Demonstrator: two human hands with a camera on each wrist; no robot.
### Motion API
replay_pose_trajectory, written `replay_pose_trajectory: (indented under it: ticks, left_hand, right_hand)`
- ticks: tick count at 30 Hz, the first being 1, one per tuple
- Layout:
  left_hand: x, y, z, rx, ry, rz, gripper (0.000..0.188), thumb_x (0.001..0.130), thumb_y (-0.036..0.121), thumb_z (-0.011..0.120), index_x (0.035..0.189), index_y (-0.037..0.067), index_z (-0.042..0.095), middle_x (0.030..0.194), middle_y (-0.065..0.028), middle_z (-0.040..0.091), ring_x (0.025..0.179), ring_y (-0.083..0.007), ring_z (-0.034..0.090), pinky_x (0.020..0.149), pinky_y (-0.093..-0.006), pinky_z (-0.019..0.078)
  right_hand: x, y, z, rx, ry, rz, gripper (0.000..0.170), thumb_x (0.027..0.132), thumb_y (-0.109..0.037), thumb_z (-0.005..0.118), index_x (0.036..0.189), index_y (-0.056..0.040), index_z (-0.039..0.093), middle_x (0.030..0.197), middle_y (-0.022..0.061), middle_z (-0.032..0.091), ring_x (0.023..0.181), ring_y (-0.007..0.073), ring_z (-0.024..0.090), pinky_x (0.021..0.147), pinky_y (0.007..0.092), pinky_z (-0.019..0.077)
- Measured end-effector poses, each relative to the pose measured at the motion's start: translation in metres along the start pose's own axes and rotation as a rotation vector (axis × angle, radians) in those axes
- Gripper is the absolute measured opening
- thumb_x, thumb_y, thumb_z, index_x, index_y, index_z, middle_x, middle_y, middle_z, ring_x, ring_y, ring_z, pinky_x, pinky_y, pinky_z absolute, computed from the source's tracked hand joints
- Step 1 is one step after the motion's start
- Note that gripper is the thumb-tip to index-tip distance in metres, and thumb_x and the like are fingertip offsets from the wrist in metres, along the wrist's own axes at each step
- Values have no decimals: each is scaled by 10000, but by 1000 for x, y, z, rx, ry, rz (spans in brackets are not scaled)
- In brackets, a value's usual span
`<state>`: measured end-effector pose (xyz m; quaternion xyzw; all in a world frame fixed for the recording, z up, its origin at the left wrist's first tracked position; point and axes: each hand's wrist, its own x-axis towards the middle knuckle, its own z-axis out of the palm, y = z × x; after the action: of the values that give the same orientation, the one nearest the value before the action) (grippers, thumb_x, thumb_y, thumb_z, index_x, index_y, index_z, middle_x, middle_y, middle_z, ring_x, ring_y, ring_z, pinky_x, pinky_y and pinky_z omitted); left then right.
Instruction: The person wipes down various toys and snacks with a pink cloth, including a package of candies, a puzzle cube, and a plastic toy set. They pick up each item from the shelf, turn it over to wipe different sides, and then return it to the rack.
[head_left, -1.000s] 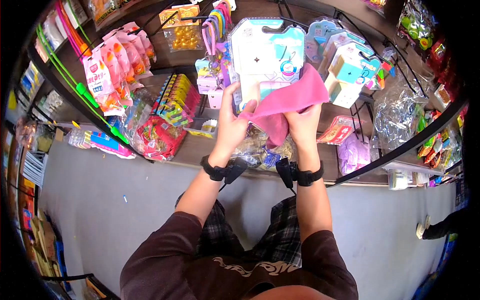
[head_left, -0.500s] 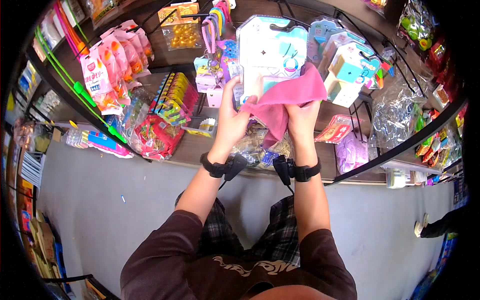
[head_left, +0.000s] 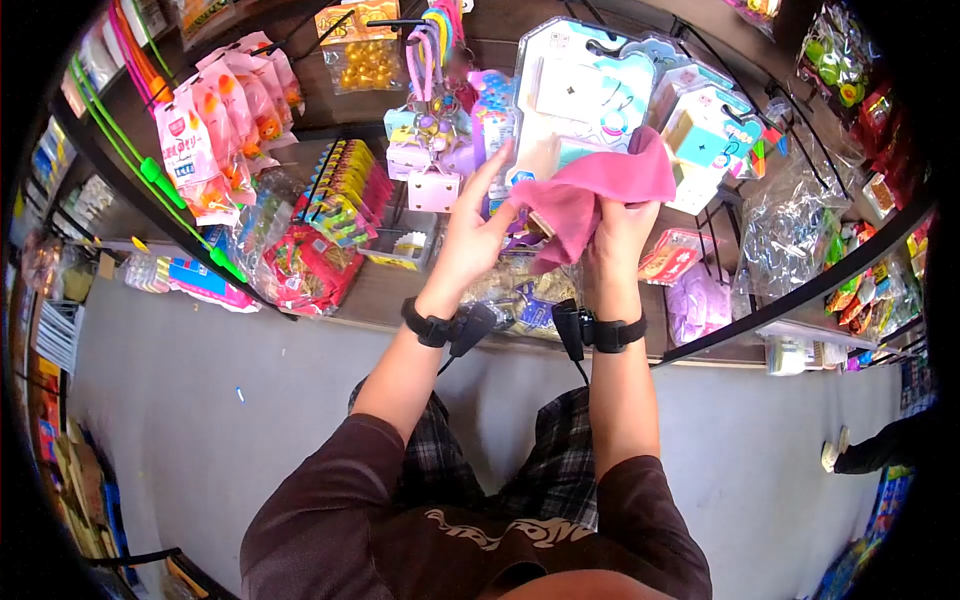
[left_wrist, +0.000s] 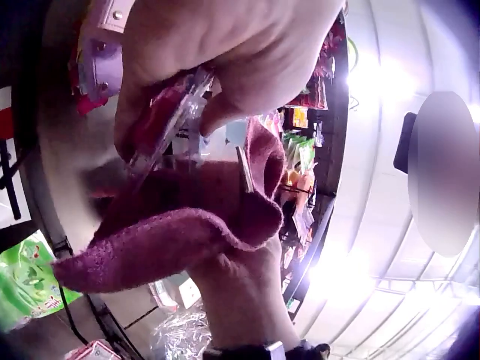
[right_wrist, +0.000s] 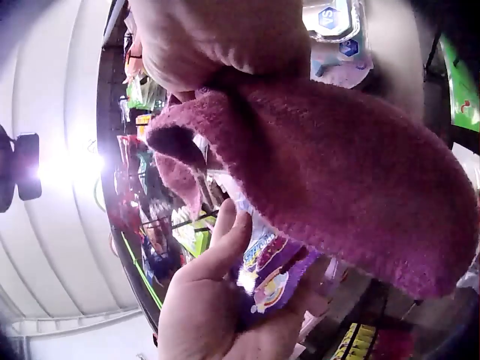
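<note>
In the head view, the right hand (head_left: 622,235) pinches a pink cloth (head_left: 600,190), whose folds hang toward the left hand (head_left: 472,238). A clear blister package (head_left: 580,85) stands tilted behind the cloth. The left wrist view shows the left hand (left_wrist: 232,52) above the cloth (left_wrist: 165,244), its fingers and thumb gripping a clear-and-reddish plastic package (left_wrist: 161,112). From the right wrist view, the right hand (right_wrist: 225,37) grips the cloth's upper edge; below, the left hand (right_wrist: 217,300) holds a purple printed package (right_wrist: 277,274). Cloth partly hides the right fingertips.
Pink snack bags (head_left: 205,140) hang at the left, beside small purple bag-shaped trinkets (head_left: 432,188). More blister packages (head_left: 700,140) hang to the right. A curved black rail (head_left: 800,300) crosses the shelf front. Someone's leg (head_left: 880,448) shows at the far right.
Both hands and the cloth have shifted slightly right. The blister package has moved right and tilted, uncovering more of the colourful packaging at its left.
</note>
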<state>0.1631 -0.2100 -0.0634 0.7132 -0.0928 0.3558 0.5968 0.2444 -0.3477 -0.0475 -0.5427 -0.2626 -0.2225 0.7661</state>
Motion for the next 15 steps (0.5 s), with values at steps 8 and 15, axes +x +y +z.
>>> replay_pose_trajectory:
  ticks: [8,15]
  left_hand:
    - [-1,-6,10,49,25,-18,600,774,-28,526,1334,14,315,1359,-130,352,1273,-213,303,1047,-321,214]
    - [-1,-18,8,167,107,-21,547,802,8,532,1309,17,326,1328,-140,365,1269,-228,294,1050,-333,205]
  right_hand:
    - [-1,-4,5,-74,49,31,520,744,-33,644,1213,52,437,1162,128,518,1026,171,507,883,287,395]
    - [-3,-3,5,-267,114,-85,317,888,-71,452,1186,34,478,1120,101,554,1010,164,517,874,284,406]
